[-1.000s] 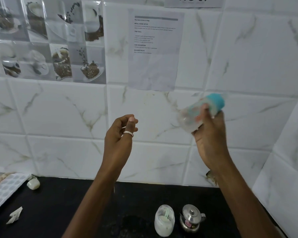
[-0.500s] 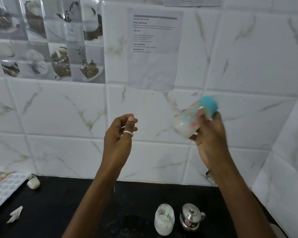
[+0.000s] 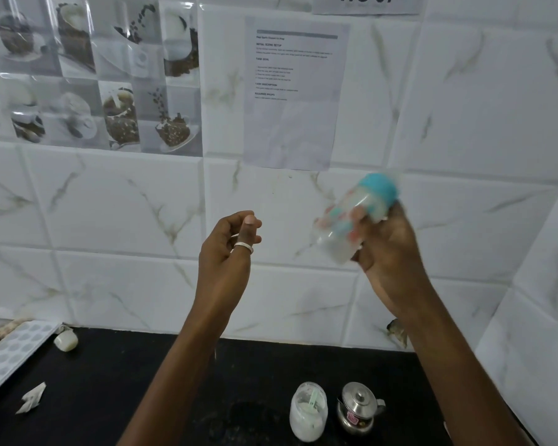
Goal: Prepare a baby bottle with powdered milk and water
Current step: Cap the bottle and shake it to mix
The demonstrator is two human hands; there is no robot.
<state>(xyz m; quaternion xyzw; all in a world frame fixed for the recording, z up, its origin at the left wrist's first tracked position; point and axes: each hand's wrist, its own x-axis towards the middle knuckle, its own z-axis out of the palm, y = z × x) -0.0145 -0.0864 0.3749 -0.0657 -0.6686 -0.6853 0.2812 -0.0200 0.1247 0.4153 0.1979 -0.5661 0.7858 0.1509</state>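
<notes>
Now the baby bottle (image 3: 351, 220) sits lower and more tilted in the right hand (image 3: 390, 252) than a second ago, its blue cap (image 3: 378, 191) pointing up-right, its body blurred; the fingers are wrapped tight around it, high above the counter (image 3: 174, 397). The left hand (image 3: 226, 259) has kept its place, loosely curled, holding nothing.

Near the black counter's front edge stand a powder jar (image 3: 308, 412) and, just beside it, a steel pot (image 3: 358, 408). At the left edge lies a white tray (image 3: 10, 352), cut off by the frame, with a paper scrap (image 3: 31, 397) nearby. Marbled tiles (image 3: 110, 204) back the counter. The printed sheet (image 3: 295, 91) on the wall is too small to read.
</notes>
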